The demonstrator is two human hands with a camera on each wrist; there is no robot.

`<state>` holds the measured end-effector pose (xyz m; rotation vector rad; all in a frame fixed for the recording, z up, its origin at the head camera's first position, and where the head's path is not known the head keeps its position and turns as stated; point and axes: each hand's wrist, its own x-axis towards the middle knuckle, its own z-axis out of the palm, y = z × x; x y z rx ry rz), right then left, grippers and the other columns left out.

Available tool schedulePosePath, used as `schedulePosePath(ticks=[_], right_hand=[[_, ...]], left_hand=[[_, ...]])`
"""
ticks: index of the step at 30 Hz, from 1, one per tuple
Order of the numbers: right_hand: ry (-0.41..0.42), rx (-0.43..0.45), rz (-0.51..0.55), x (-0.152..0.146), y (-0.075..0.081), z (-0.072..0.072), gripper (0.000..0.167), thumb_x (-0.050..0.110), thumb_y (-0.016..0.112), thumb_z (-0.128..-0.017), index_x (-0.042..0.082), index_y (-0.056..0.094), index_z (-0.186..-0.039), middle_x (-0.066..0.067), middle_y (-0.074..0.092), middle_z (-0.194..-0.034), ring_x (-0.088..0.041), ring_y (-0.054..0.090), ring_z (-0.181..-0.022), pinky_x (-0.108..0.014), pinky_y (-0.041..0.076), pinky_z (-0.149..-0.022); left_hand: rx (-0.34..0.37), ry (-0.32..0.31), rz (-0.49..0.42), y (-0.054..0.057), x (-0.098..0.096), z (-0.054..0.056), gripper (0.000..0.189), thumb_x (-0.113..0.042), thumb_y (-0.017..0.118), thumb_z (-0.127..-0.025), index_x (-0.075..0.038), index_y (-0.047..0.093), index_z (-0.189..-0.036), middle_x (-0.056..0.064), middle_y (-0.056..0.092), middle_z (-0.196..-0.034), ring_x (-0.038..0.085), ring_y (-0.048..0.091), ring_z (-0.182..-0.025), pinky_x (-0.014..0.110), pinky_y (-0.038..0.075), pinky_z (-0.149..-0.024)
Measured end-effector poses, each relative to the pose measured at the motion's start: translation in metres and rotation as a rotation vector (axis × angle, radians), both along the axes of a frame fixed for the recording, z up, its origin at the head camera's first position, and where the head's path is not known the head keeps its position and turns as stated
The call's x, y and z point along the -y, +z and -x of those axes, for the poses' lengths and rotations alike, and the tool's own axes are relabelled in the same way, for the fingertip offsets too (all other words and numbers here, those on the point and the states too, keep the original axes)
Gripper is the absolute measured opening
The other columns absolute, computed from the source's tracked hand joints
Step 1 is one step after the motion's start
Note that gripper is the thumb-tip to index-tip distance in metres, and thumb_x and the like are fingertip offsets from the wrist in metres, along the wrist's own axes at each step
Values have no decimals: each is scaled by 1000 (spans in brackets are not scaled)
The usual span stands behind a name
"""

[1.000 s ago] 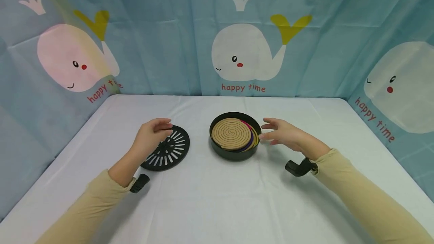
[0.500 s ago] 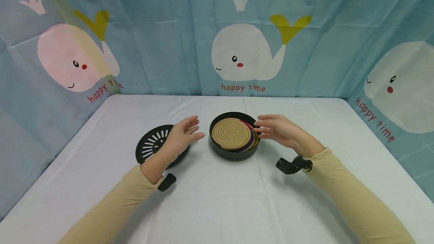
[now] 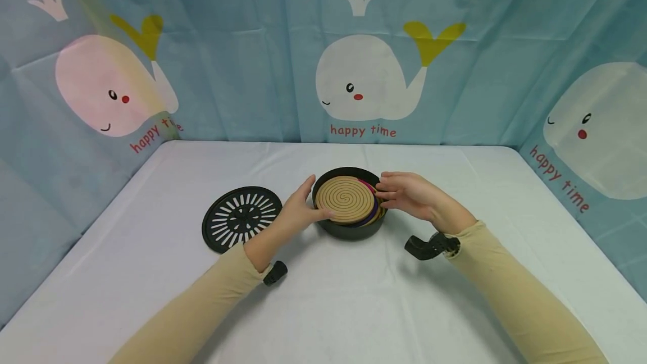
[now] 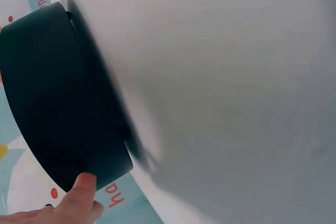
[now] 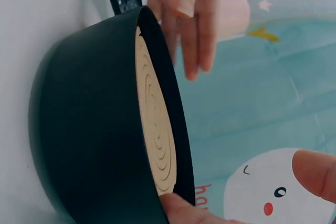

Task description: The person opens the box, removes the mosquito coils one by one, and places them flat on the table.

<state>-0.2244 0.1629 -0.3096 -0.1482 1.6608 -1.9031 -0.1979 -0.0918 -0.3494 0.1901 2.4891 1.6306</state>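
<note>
Toward the middle of the white tablecloth point(image 3: 323, 308), the black coil tin point(image 3: 349, 233) stands upright and uncovered, and I can see a tan mosquito coil point(image 3: 345, 200) uppermost inside. Lower layers point(image 3: 374, 212) with purple and pink edges peek out along its right side, so they look offset. The slotted lid point(image 3: 243, 218) lies to the left, apart from the tin. From my end, the left hand point(image 3: 298, 212) is at the tin's left rim, thumb and fingers spread wide, with no grip that I can see. The right hand point(image 3: 411, 195) reaches over the opposite rim, fingers extended, also gripping nothing; whether its fingertips touch the layers, I cannot tell. My worry is the coil: I judge it brittle, so squeezing from both sides or prying up one edge could snap it. Uneven pressure might skid the tin across the cloth, and the left wrist mount point(image 3: 275, 273) could knock the lid if swung outward.
</note>
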Motion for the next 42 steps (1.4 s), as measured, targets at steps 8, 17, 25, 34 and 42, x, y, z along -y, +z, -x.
schedulePosePath(ticks=[8,17,25,34,42], right_hand=[[2,35,8,6,-1,0,68,13,31,-105,-2,-17,-150,-28,-13,-157,-41,-5,-145,-52,5,-117],[3,49,0,14,-1,1,70,14,33,-103,-5,-16,-149,-31,-12,-156,-43,-6,-145,-52,5,-117],[21,26,-33,14,2,2,72,16,32,-104,-4,-20,-149,-33,-8,-156,-44,-3,-144,-54,7,-116],[39,58,-43,13,6,3,71,18,32,-104,-2,-18,-150,-33,-9,-155,-43,-5,-145,-54,7,-116],[97,64,-102,10,9,7,73,22,32,-104,-1,-19,-150,-35,-3,-155,-45,2,-144,-53,8,-116]], left_hand=[[82,-43,66,-3,-6,3,113,-20,85,-77,-11,6,-157,12,10,-161,32,12,-146,49,18,-116],[75,-78,100,-3,-2,2,117,-19,84,-78,-9,-2,-157,9,-1,-162,28,5,-147,44,12,-118],[47,-90,131,0,-5,2,116,-19,84,-77,-7,0,-156,11,0,-162,27,4,-147,43,11,-118],[44,-76,160,0,-6,4,116,-19,85,-76,-5,3,-156,12,3,-161,27,7,-147,41,12,-118],[46,-75,145,-2,-7,6,116,-19,86,-76,-6,3,-156,11,3,-161,26,6,-147,40,11,-118]])
